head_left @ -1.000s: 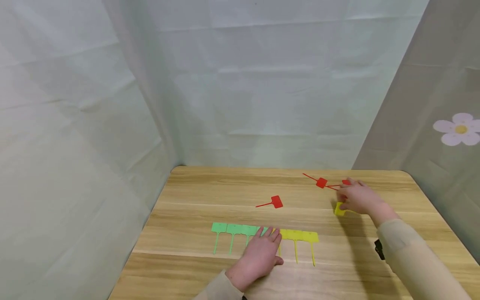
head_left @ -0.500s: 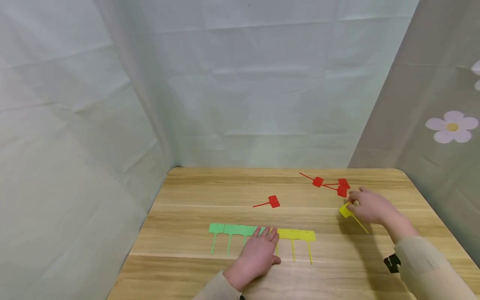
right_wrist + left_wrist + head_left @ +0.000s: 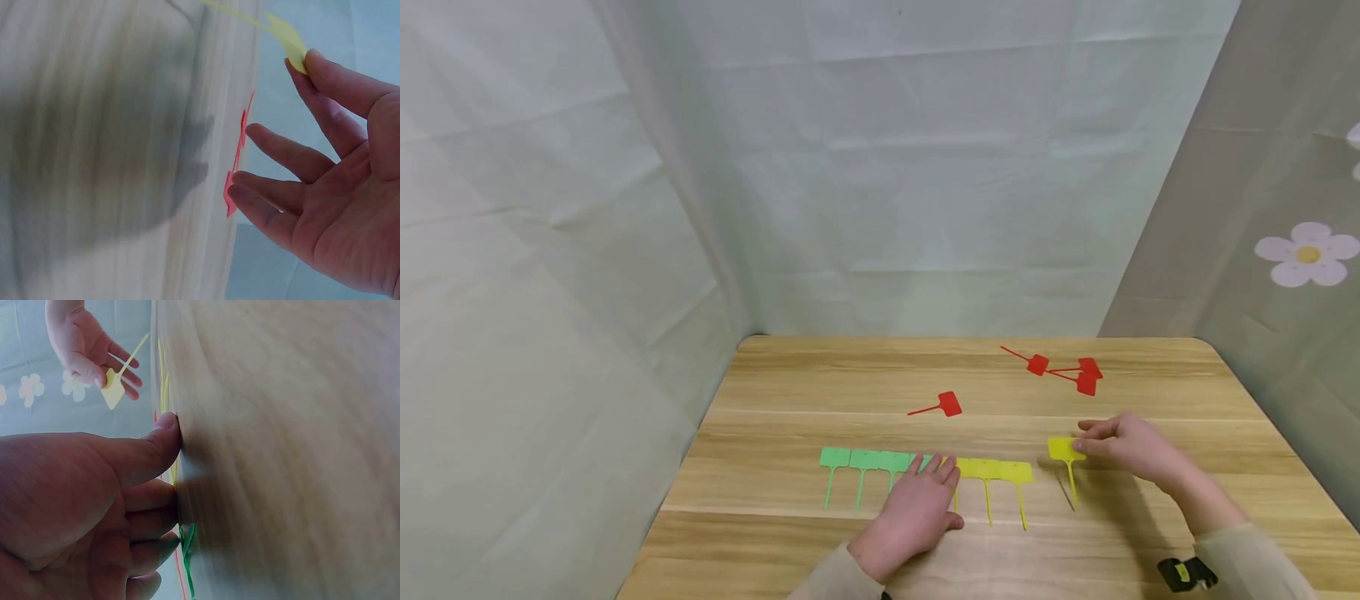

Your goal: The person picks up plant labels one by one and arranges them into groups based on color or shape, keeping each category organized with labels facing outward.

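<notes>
My right hand (image 3: 1138,452) pinches a yellow tag (image 3: 1063,449) by one corner of its flat head, between thumb and forefinger. The tag is lifted off the wood, its thin tail pointing down and casting a shadow. In the right wrist view the tag (image 3: 289,47) sits at the fingertips while the other fingers spread apart. My left hand (image 3: 913,512) rests with extended fingers on a row of tags, covering where green meets yellow. Green tags (image 3: 865,459) show left of it, yellow tags (image 3: 1000,470) right of it, heads side by side and tails toward me.
One red tag (image 3: 950,404) lies alone behind the row. Several more red tags (image 3: 1086,382) lie overlapping near the back right of the wooden table (image 3: 760,375). Pale cloth (image 3: 925,208) hangs behind and along the sides. A black strap device (image 3: 1186,574) is on my right wrist.
My right hand has picked up the yellow tag beside the red ones and brought it nearer the row's right end, turning its tail toward me. The left hand keeps its place.
</notes>
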Demonstrator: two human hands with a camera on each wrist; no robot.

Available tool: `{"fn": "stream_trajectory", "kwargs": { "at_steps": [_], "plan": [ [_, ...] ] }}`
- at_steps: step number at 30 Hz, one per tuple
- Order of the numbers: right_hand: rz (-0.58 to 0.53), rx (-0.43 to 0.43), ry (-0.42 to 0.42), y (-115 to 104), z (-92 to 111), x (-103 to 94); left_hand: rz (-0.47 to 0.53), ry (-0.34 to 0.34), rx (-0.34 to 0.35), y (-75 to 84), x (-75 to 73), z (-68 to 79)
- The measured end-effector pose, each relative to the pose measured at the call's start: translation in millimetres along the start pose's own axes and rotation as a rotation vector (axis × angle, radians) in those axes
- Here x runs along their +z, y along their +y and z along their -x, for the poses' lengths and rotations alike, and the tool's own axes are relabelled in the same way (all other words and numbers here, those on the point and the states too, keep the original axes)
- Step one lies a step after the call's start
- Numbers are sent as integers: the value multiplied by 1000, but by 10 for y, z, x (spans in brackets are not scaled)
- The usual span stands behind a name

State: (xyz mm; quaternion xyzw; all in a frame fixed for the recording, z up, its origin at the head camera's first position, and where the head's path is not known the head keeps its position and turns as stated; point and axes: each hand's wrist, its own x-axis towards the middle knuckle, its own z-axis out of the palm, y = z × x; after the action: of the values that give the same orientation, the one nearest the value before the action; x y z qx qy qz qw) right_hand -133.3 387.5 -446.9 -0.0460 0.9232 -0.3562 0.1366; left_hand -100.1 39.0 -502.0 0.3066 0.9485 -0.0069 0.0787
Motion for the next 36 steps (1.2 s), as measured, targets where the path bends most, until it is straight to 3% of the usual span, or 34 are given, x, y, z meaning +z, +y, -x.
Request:
{"fn": "stream_trajectory", "kwargs": {
  "at_steps": [8, 18, 25, 36],
  "plan": [
    [-61, 34, 28, 2, 37, 174, -11, -2, -1, -11, -2, -17],
    [25, 36, 60, 63, -24, 344, -13, -11, -11, -13, -13, -27],
    [169, 28, 98, 65, -33, 436, -8, -6, -9, -7, -13, -20],
    [223, 24, 94, 23, -1, 496, -12, -9, -8, 9, -17, -10]
  ]
}}
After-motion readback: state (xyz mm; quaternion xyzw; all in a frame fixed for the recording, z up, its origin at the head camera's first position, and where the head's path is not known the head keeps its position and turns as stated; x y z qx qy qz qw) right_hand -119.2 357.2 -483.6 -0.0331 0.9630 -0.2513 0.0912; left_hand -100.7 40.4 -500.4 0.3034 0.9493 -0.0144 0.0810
